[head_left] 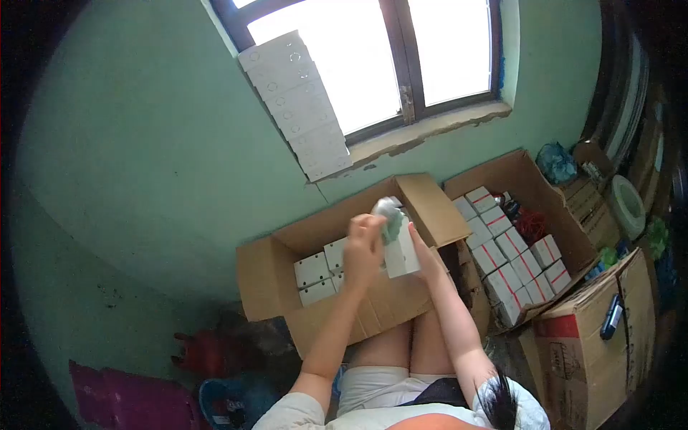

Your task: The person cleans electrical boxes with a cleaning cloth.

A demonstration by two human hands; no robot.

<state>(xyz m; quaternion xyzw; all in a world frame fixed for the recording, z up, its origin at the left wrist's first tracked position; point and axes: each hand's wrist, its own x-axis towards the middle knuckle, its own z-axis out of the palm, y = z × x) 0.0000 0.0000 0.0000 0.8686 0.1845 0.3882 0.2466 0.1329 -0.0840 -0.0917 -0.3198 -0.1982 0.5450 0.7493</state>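
A small white box [401, 256] is in my right hand [427, 256], fingers closed along its right side. At the box's upper end is a white and pale green item [390, 218], blurred, its kind unclear. My left hand [365, 244] is closed, with its curled fingertips at that item's left side. Both hands are over an open cardboard carton [358, 319], in which several white boxes [312, 270] with small dark holes stand at the left.
On the right, another open carton [502, 170] holds white boxes with red bands [510, 244] and red wire [530, 224]. A dark blue object [612, 317] lies on a closed carton [591, 358]. White panels [297, 107] lean by the window. A blue tub [215, 401] is at lower left.
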